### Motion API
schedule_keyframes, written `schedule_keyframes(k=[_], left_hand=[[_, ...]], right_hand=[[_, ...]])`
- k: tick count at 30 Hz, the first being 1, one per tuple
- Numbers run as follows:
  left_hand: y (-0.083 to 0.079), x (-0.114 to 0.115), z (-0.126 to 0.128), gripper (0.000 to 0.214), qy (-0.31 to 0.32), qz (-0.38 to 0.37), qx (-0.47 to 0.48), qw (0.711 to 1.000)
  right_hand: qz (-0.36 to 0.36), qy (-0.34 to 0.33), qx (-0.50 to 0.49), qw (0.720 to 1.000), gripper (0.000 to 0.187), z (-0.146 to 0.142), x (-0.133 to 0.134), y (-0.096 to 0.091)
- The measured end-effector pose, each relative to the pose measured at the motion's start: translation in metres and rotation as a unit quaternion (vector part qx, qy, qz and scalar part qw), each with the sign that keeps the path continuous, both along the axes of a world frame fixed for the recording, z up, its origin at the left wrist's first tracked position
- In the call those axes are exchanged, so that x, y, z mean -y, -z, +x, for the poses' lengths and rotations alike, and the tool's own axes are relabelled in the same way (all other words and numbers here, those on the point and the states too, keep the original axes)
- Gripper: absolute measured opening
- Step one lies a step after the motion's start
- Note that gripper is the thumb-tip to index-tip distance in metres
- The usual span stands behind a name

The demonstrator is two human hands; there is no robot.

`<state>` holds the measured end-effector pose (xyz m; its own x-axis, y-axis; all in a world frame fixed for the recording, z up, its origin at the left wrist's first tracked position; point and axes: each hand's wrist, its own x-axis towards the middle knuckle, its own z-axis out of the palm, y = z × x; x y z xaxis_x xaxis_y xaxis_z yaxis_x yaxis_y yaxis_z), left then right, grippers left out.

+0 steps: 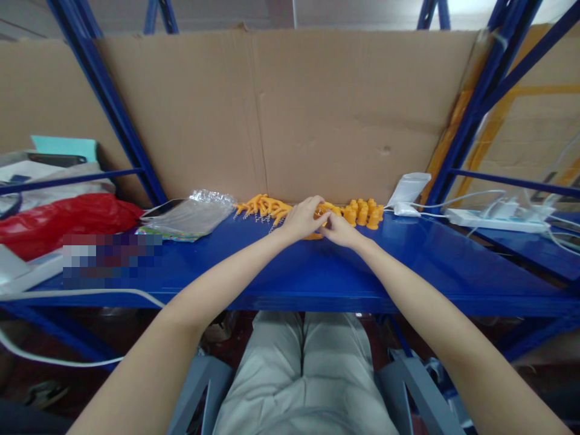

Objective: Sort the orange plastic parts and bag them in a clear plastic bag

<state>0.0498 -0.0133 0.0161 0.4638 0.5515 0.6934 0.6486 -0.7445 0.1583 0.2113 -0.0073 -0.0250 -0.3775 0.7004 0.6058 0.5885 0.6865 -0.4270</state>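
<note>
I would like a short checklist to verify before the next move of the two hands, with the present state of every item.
1. Both hands at the work: ok. The left hand and right hand meet over the orange pieces.
2. Firm grip on the piece between them: cannot tell; the fingers cover most of it.
3. Chained orange pieces free of tangles: cannot tell; they lie heaped together, left of the hands.
4. Small orange pieces upright: ok, clustered right of the hands.
5. Power strip away from the hands: ok, far to the right.
6. White cable off the left arm: cannot tell; they meet in this view.
</note>
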Motion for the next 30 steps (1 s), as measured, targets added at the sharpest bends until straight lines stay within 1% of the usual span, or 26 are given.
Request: schedule_keyframes(k=[3, 6, 8, 10, 12, 13, 15, 17, 19, 21, 24, 26, 30], left_hand=[[0.003, 0.004, -0.003, 0.026, 0.031, -0.057, 0.017, 0.998], [0.012, 0.003, -0.009, 0.034, 0.090, -0.103, 0.045, 0.990], [0.020, 0.001, -0.015, 0.045, 0.131, -0.143, 0.059, 0.979], [0.025, -0.003, -0.021, 0.058, 0.150, -0.193, 0.058, 0.968], [0.027, -0.006, -0.027, 0.064, 0.144, -0.220, 0.051, 0.963], [0.027, -0.008, -0.029, 0.062, 0.138, -0.223, 0.045, 0.964], [0.027, -0.012, -0.034, 0.055, 0.123, -0.212, 0.021, 0.969], [0.029, -0.016, -0.037, 0.047, 0.101, -0.195, -0.030, 0.975], [0.031, -0.018, -0.040, 0.038, 0.071, -0.187, -0.090, 0.976], [0.033, -0.019, -0.042, 0.035, 0.043, -0.192, -0.121, 0.973], [0.033, -0.018, -0.044, 0.047, 0.020, -0.194, -0.094, 0.976], [0.032, -0.017, -0.044, 0.054, 0.026, -0.191, -0.074, 0.979], [0.030, -0.016, -0.043, 0.048, 0.050, -0.187, -0.082, 0.978]], right_hand=[[0.005, -0.015, 0.001, 1.000, 0.015, 0.000, 0.002, -0.002], [0.004, -0.012, -0.005, 1.000, 0.020, 0.001, 0.003, -0.003], [-0.002, -0.007, -0.020, 1.000, 0.023, 0.002, 0.003, -0.002], [-0.016, -0.006, -0.046, 0.999, 0.028, 0.003, 0.002, -0.002], [-0.033, -0.003, -0.077, 0.997, 0.031, 0.003, 0.003, -0.001], [-0.039, -0.004, -0.093, 0.995, 0.031, 0.003, 0.004, -0.001], [-0.049, -0.015, -0.126, 0.991, 0.030, 0.001, 0.006, -0.002], [-0.064, -0.031, -0.152, 0.986, 0.029, -0.002, 0.009, -0.004], [-0.078, -0.046, -0.166, 0.982, 0.029, -0.004, 0.012, -0.006], [-0.079, -0.062, -0.172, 0.980, 0.028, -0.005, 0.015, -0.009], [-0.058, -0.084, -0.161, 0.982, 0.026, -0.004, 0.017, -0.012], [-0.030, -0.090, -0.141, 0.986, 0.025, -0.002, 0.017, -0.014], [0.005, -0.100, -0.106, 0.989, 0.024, -0.001, 0.014, -0.013]])
